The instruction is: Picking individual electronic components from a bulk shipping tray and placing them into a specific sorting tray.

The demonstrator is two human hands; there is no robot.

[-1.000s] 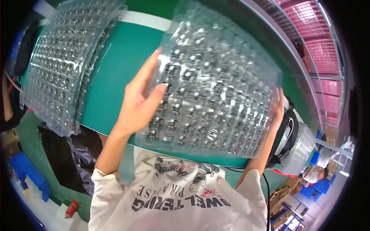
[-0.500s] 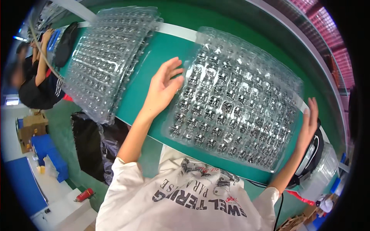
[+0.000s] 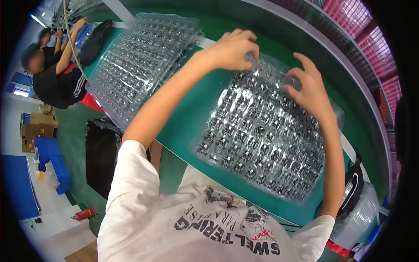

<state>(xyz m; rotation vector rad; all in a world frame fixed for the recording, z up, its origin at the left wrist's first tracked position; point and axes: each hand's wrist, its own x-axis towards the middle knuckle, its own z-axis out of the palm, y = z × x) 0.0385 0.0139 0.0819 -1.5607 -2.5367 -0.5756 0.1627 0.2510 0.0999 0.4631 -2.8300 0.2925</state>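
Note:
A stack of clear plastic blister trays [image 3: 262, 131] lies on the green bench in front of me, its many pockets filled with small dark, shiny parts. At the far left corner of the stack, my left hand [image 3: 235, 51] has its fingers bent, with a gap between thumb and forefinger. My right hand [image 3: 309, 87] hovers over or lightly touches the far right part of the trays, fingers apart and curved. I cannot tell if either hand touches the plastic. Neither appears to hold anything.
Another stack of filled clear trays [image 3: 139, 56] stands to the left, beside a black object [image 3: 97, 43]. A black bag [image 3: 101, 153] is below the bench edge. More clear trays [image 3: 360, 209] sit at the right. Other people [image 3: 59, 76] work at far left.
My left hand has moved from the left side of the trays to their far left corner. My right hand has come from the right edge inward over the far part.

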